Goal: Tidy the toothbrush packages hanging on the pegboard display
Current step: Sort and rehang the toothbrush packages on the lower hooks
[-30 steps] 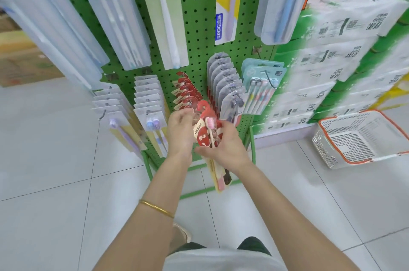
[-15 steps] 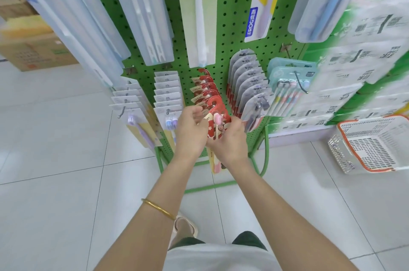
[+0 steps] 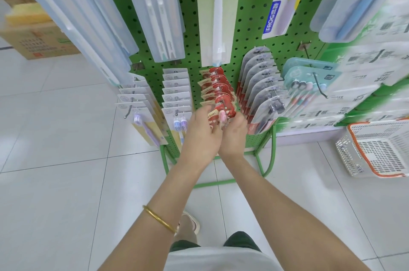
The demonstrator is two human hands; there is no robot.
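Toothbrush packages (image 3: 215, 84) on red cards hang in one row on a peg low in the middle of the green pegboard display (image 3: 254, 16), between a row of white-carded packs (image 3: 177, 89) on your left and a row of grey arched packs (image 3: 259, 76) on your right. You are working on the front package (image 3: 218, 114) of that red row, the one with a pink brush head showing. It sits at the outer end of the peg, just in front of the pack behind it. By the look of it you are seating or squaring this pack with its row. Whether its hanging hole is fully over the peg I cannot tell, since your hands cover most of the card. The next move calls for a gentle push back along the peg until the card lies flush with its neighbours, kept level so the hole does not snag, then letting go with both hands together so it does not swing askew. Both forearms reach forward and down, close together. Your left hand (image 3: 202, 135) grips the card's left edge with curled fingers, back of the hand up. Your right hand (image 3: 234, 135) is clamped on the right edge, its fingers (image 3: 240, 121) bent over the card. Watch the small peg tip (image 3: 225, 107) just above them
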